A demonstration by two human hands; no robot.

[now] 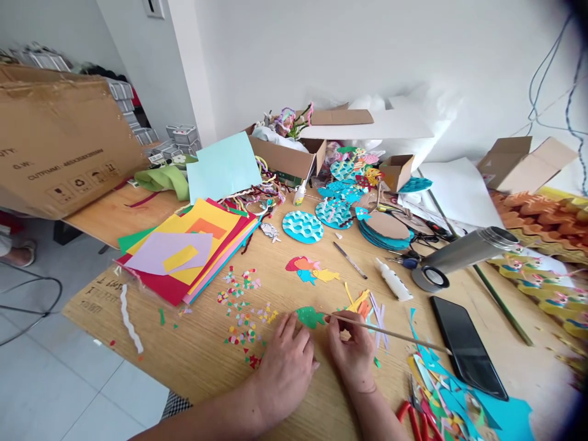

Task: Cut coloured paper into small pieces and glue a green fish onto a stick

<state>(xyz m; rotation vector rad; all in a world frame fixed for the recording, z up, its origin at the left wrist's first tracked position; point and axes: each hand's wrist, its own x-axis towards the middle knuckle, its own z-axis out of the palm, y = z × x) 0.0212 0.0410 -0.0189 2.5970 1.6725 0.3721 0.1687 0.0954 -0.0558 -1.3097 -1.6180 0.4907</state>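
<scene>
A green paper fish (309, 316) lies flat on the wooden table between my hands. My left hand (289, 361) rests palm down at the fish's lower left, its fingertips by the fish's head end. With my right hand (351, 349) I pinch a long thin stick (390, 332), whose left tip is at the fish's tail. The stick slants right, its far end over the black phone. Small colored paper pieces (241, 334) are scattered left of my left hand. Above the green fish lie several red, blue and yellow paper fish (312, 269).
Colored paper sheets (184, 251) are stacked at left. A white glue bottle (394, 280), a pen (350, 260), a phone (468, 346), a steel flask (468, 250), red scissors (418, 413) and blue scraps (505, 416) are at right. Blue ovals (302, 226) lie behind.
</scene>
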